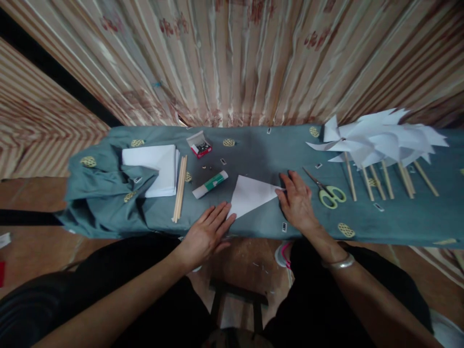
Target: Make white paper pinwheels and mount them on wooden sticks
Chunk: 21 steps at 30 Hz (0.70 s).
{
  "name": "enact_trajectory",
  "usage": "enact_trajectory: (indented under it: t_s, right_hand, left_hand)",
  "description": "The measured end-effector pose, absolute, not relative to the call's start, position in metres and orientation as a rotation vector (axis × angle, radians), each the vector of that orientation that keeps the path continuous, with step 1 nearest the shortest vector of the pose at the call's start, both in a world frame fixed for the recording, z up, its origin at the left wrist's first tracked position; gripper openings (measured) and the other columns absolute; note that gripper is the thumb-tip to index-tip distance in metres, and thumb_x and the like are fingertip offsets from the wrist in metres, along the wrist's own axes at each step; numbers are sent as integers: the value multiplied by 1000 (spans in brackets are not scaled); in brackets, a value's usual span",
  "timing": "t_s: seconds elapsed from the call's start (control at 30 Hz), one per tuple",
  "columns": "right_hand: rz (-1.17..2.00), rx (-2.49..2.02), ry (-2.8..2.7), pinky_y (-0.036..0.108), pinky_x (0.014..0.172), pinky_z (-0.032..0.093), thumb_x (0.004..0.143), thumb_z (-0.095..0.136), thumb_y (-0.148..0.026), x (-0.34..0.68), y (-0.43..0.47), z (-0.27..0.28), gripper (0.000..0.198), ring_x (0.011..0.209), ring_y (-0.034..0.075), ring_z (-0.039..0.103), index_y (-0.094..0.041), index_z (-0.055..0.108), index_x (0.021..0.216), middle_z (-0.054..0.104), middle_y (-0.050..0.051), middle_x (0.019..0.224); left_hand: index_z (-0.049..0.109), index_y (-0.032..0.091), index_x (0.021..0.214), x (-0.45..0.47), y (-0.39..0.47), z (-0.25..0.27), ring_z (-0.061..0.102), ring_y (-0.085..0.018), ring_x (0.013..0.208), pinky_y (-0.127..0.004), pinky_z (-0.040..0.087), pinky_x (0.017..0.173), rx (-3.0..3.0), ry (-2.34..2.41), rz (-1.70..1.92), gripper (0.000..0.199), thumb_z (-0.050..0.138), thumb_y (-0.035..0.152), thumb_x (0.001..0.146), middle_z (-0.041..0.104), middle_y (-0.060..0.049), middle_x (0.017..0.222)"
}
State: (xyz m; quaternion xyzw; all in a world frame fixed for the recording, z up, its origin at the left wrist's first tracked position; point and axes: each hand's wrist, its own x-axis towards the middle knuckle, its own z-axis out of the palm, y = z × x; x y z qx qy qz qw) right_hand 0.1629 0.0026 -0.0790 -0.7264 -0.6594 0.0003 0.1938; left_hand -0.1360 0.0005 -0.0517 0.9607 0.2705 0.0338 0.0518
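A white paper (252,194), folded into a triangle, lies on the cloth-covered table between my hands. My left hand (208,233) rests with its fingers stretched out, fingertips touching the paper's lower left corner. At the right end, my right hand (297,200) has the paper's narrow tip between thumb and forefinger. Left of the paper lies a green and white glue stick (210,184). Scissors (328,192) with light green handles lie just right of my right hand, their blades pointing up and left.
Paper pinwheels (384,140) on wooden sticks overlap at the right. A stack of white paper (159,169), several wooden sticks (179,191) and an opened small red box (200,146) of pins stand left. A pleated curtain (246,63) hangs behind the table (250,145).
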Motion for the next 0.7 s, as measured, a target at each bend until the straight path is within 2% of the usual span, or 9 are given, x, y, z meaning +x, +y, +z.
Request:
enact_trajectory:
  t_s: [0.3, 0.43, 0.5, 0.6, 0.7]
  right_hand:
    - [51, -1973, -1779, 54, 107, 40, 97, 34, -22, 170, 8, -77, 44, 135, 30, 46, -18, 56, 134, 53, 17, 144]
    - [259, -1787, -1791, 47, 109, 41, 98, 36, -31, 173, 10, -71, 43, 134, 25, 50, -19, 59, 132, 54, 14, 144]
    - [350, -1726, -1832, 48, 111, 39, 96, 43, -37, 171, 11, -68, 41, 135, 27, 49, -19, 62, 127, 55, 14, 143]
    - [444, -1710, -1851, 53, 112, 37, 89, 56, -39, 166, 13, -65, 35, 136, 30, 48, -21, 69, 116, 56, 13, 143]
    - [566, -1668, -1775, 51, 110, 39, 83, 61, -33, 165, 15, -63, 25, 132, 30, 53, -23, 72, 103, 58, 11, 141]
  left_hand:
    - [39, 17, 147, -161, -15, -54, 35, -32, 145, -52, 38, 113, 2877, 881, 217, 58, 56, 27, 93, 39, -20, 154]
    - [26, 15, 153, -155, -14, -54, 38, -31, 144, -53, 36, 114, 2708, 984, 327, 65, 52, 33, 96, 42, -20, 153]
    - [20, 17, 155, -149, -11, -52, 40, -30, 142, -52, 37, 114, 2580, 1026, 391, 69, 50, 35, 96, 43, -19, 152]
    - [24, 20, 155, -138, -2, -47, 42, -30, 141, -52, 37, 114, 2383, 1063, 493, 65, 48, 40, 97, 45, -17, 151]
    - [31, 20, 152, -127, 7, -44, 41, -30, 141, -52, 35, 116, 2175, 1100, 550, 62, 46, 44, 97, 44, -16, 152]
